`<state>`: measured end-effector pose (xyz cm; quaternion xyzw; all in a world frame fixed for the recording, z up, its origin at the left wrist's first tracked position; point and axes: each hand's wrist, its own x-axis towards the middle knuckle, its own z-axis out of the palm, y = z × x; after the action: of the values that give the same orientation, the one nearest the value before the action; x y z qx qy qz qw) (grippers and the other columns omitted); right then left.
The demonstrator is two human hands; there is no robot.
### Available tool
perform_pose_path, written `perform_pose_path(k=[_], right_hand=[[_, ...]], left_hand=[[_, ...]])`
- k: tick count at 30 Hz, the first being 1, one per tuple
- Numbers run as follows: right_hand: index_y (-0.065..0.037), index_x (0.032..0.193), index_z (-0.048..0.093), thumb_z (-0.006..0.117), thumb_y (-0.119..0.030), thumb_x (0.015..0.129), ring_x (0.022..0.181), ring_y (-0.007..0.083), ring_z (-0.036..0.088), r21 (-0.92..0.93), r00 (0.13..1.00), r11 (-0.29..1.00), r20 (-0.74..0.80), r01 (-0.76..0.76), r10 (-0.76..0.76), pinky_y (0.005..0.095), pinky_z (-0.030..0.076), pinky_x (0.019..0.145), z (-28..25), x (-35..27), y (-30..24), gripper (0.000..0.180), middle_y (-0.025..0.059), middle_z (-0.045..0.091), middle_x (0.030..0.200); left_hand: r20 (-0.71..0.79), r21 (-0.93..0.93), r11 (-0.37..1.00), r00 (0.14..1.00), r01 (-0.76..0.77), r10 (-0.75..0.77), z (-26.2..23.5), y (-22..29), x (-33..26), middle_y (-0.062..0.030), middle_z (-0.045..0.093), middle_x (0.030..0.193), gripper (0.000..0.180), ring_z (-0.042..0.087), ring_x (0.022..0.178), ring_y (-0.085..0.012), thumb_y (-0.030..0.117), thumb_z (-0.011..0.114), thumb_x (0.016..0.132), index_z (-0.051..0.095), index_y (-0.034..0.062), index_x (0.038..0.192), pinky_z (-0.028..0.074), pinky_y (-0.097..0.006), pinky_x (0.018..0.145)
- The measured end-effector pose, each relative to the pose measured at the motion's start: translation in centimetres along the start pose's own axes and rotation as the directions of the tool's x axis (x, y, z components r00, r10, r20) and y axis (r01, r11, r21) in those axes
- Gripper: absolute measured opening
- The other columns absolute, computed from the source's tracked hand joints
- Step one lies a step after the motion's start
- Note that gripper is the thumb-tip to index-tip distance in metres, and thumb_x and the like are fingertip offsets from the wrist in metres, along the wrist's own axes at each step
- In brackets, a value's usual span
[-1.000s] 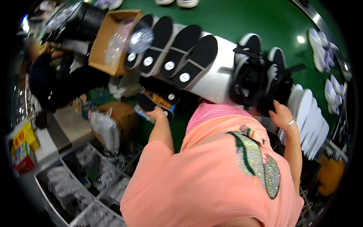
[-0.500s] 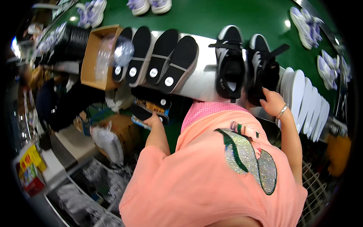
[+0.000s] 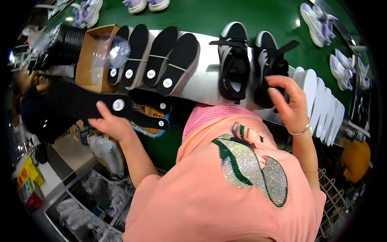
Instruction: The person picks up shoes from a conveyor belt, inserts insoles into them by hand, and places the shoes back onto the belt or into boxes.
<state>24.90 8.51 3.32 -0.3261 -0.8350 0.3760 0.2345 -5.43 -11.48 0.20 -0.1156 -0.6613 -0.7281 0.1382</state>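
A black insole (image 3: 82, 101) with a round white sticker at its heel is in my left hand (image 3: 111, 123), thumb on top. It is held out left of the metal ledge. My right hand (image 3: 289, 103) is over the opening of the right black shoe (image 3: 263, 80), its thumb and forefinger curved and a little apart, with nothing visible between them. That shoe's strap sticks out to the right. Beside it stands the left black shoe (image 3: 234, 68), its strap out to the left. Below the ledge, a blue basket (image 3: 151, 134) holds more black insoles (image 3: 151, 119).
Banded stacks of black insoles (image 3: 179, 64) lie on the metal ledge (image 3: 205, 74) beside a cardboard box (image 3: 86, 60) with clear plastic inside. White insoles (image 3: 318, 101) fan out at right. Purple-and-white shoes (image 3: 316, 24) sit on the green belt (image 3: 274, 16). Another person (image 3: 34, 105) is at far left.
My left hand has come up and left from the basket with an insole. The right hand has lifted slightly from the shoe's heel. The whole view has shifted a little.
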Motion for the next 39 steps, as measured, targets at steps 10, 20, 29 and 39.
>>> perform_pose_path(k=[10, 20, 29, 39], right_hand=[[-0.003, 0.094, 0.039, 0.066, -0.016, 0.059, 0.077, 0.0198, 0.044, 0.188, 0.954, 0.981, -0.299, 0.045, 0.013, 0.0280, 0.039, 0.072, 0.9, 0.1, 0.2, 0.046, 0.0085, 0.043, 0.085], [-0.007, 0.071, 0.058, 0.056, -0.021, 0.071, 0.063, 0.0248, 0.055, -0.475, 0.964, 0.876, 0.260, 0.083, 0.049, 0.0327, 0.045, 0.055, -2.8, -3.6, 0.7, 0.014, 0.0073, 0.053, 0.078], [-0.006, 0.070, 0.064, 0.056, -0.010, 0.066, 0.069, 0.0220, 0.061, -0.702, 0.750, 0.643, 0.594, 0.307, 0.290, 0.0305, 0.048, 0.056, -0.7, 1.7, -2.6, 0.010, 0.0100, 0.061, 0.075], [-0.003, 0.086, 0.061, 0.055, -0.020, 0.073, 0.080, 0.0254, 0.058, -0.682, 0.839, 0.721, 0.316, -0.124, 0.442, 0.0354, 0.047, 0.066, 7.0, 3.3, 4.5, 0.022, 0.0132, 0.057, 0.090]], left_hand=[[0.930, -0.366, 0.930, -0.044, -0.040, 0.364, 13.4, 4.2, -15.9, -0.0148, 0.053, 0.092, 0.041, 0.052, 0.082, -0.0310, 0.016, 0.067, 0.062, 0.051, 0.0017, 0.096, 0.040, -0.036, 0.075], [0.837, -0.525, 0.582, -0.254, -0.621, 0.484, 18.6, -4.3, -14.1, -0.0120, 0.052, 0.097, 0.028, 0.050, 0.088, -0.0291, 0.010, 0.058, 0.069, 0.051, 0.0032, 0.096, 0.041, -0.036, 0.076], [0.987, 0.127, 0.970, -0.067, -0.206, -0.143, 21.8, -3.7, -14.5, -0.0117, 0.062, 0.081, 0.025, 0.058, 0.073, -0.0182, 0.024, 0.054, 0.079, 0.061, 0.0014, 0.087, 0.044, -0.026, 0.065], [0.971, 0.182, 0.973, 0.184, -0.145, -0.154, 21.7, -4.6, -16.3, -0.0175, 0.058, 0.069, 0.030, 0.055, 0.066, -0.0324, 0.026, 0.048, 0.082, 0.060, -0.0010, 0.079, 0.041, -0.035, 0.061]])
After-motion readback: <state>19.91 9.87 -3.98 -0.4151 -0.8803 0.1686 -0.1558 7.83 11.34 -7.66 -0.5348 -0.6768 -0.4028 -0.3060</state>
